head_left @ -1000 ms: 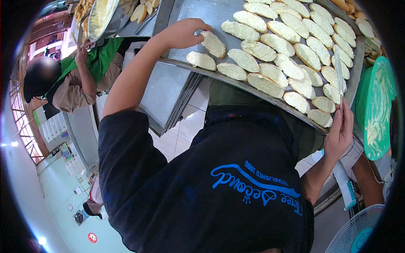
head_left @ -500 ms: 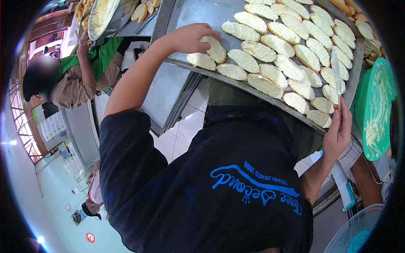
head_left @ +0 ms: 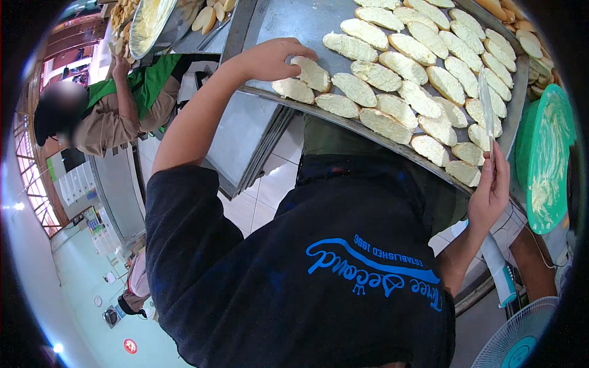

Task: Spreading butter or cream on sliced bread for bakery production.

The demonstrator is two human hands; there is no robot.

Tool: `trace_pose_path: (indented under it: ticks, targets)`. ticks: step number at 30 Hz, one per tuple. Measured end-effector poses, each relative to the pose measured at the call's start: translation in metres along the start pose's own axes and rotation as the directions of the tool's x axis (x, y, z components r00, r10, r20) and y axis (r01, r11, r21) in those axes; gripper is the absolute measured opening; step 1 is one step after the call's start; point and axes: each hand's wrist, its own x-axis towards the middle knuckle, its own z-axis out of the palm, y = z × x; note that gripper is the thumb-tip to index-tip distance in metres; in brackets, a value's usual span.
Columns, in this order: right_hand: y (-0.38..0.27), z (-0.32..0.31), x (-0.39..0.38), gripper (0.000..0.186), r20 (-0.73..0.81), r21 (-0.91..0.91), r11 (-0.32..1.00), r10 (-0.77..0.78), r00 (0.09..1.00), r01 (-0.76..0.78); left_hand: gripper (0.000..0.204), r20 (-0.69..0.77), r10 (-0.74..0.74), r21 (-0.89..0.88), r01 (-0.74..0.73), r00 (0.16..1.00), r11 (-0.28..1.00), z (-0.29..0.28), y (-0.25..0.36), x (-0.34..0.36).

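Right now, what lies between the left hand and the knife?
The head view shows coated bread slices on the metal tray between the left hand and the knife.

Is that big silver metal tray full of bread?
Partly full: oval bread slices with pale spread cover much of the rectangular silver metal tray, but bare metal shows beside the left hand.

- where do the bread slices [head_left: 376, 75] lie?
- on the tray [head_left: 282, 24], over its middle and right side.
- and the left hand [head_left: 270, 59]?
- over the near left corner, beside the leftmost slices.
- the right hand [head_left: 489, 187]?
- at the near right corner, with a knife [head_left: 486, 105] reaching from it over the slices.
- and around?
- a bowl [head_left: 150, 27] left of the tray, a basin [head_left: 546, 165] right of it, a fan [head_left: 518, 349] at the person's right.
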Motion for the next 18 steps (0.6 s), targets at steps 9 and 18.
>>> trace_pose_path:
  ticks: [9,18]
  targets:
    - [0.001,-0.009,0.002,0.025,0.08,-0.119,0.993,0.016,0.997,-0.006,0.057,-0.203,-0.022,-0.115,-0.002,0.979,0.993,-0.033,-0.003,-0.002]
    - [-0.015,-0.003,0.013,0.026,0.058,-0.005,1.0,-0.01,0.998,0.011,0.056,-0.637,0.075,0.082,-0.029,0.767,0.996,-0.098,-0.009,0.082]
